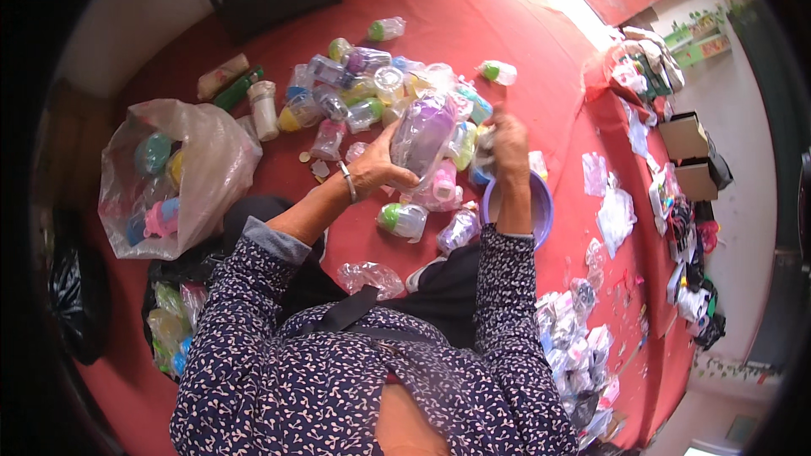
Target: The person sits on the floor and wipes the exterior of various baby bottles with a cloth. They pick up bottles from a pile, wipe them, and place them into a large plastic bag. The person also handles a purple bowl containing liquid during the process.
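Treat as probably light and slippery, gripping mid-body, the wrapped purple container [426, 131] in the curled left hand [382, 160], left of the purple basin [545, 209]; cannot tell hold or openness of the blurred right hand [509, 148].

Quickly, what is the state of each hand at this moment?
Left hand: closed, holding a purple item in clear plastic.
Right hand: blurred, near the purple bowl; open or holding cannot be told.

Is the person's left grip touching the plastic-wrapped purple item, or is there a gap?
Touching. The head view shows it plainly: the left grip holds the plastic-wrapped purple item, with the thumb against its lower end.
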A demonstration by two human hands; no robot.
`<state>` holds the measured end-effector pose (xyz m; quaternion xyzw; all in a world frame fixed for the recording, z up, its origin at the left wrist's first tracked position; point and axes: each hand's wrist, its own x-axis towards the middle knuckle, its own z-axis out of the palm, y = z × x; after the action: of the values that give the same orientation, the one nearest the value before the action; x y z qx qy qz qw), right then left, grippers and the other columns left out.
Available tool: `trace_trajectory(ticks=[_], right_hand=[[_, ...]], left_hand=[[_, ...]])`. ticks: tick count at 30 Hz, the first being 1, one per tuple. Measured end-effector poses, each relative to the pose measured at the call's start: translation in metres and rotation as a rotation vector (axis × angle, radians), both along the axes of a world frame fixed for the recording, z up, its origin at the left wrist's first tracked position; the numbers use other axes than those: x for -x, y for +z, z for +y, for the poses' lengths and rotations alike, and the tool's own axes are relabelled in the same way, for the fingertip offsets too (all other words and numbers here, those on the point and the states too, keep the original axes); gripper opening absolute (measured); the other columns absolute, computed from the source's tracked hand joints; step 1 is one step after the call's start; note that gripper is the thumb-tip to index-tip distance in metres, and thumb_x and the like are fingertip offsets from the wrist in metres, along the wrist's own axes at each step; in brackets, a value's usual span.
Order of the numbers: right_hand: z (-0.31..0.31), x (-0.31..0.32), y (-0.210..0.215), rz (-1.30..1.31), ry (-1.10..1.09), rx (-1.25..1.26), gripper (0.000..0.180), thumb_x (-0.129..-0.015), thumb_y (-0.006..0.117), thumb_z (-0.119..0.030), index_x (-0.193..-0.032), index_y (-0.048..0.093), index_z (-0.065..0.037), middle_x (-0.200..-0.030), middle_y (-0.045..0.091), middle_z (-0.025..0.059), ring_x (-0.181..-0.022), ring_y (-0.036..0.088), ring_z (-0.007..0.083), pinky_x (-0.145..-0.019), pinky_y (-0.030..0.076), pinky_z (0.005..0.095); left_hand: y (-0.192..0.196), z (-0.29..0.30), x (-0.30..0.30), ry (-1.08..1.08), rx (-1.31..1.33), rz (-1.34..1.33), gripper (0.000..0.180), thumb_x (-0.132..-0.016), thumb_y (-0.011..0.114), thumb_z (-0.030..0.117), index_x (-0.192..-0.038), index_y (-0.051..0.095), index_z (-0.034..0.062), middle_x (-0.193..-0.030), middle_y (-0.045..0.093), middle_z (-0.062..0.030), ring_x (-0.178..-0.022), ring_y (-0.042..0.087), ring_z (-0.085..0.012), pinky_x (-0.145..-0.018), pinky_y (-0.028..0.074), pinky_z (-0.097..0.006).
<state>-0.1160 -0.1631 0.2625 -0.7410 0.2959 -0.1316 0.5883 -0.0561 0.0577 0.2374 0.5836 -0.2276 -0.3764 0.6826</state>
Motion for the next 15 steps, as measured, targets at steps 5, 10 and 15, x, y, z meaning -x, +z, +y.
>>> trace_trajectory(ticks=[5, 10, 15], right_hand=[[0.052, -0.004, 0.016, -0.490, 0.358, 0.295, 0.011, -0.075, 0.063, -0.009, -0.080, 0.057, -0.002, -0.079, 0.058, 0.0099, -0.072, 0.056, 0.0190, -0.062, 0.046, 0.0314], [-0.042, -0.003, -0.026, -0.090, 0.166, 0.728, 0.010, -0.074, 0.054, -0.004, -0.082, 0.059, -0.001, -0.071, 0.060, 0.0126, -0.058, 0.059, 0.0178, -0.054, 0.048, 0.0293], [-0.039, 0.021, 0.011, -0.218, 0.160, -0.342, 0.034, -0.074, 0.060, -0.004, -0.107, 0.054, 0.002, -0.091, 0.061, 0.0106, -0.067, 0.059, 0.0152, -0.052, 0.047, 0.0247]], left_hand=[[-0.011, -0.004, -0.001, -0.166, -0.174, -0.186, 0.099, -0.047, 0.067, 0.005, -0.136, 0.025, 0.0015, -0.123, 0.044, -0.0085, -0.112, 0.044, -0.0170, -0.097, 0.032, -0.027], [-0.011, 0.007, -0.003, -0.350, -0.161, -0.096, 0.097, -0.043, 0.068, 0.008, -0.133, 0.033, 0.0008, -0.119, 0.048, -0.0066, -0.109, 0.045, -0.0162, -0.097, 0.032, -0.027], [0.003, 0.014, -0.015, -0.410, -0.136, -0.092, 0.100, -0.040, 0.070, 0.012, -0.132, 0.034, 0.0009, -0.118, 0.049, -0.0076, -0.109, 0.046, -0.0172, -0.098, 0.031, -0.027]])
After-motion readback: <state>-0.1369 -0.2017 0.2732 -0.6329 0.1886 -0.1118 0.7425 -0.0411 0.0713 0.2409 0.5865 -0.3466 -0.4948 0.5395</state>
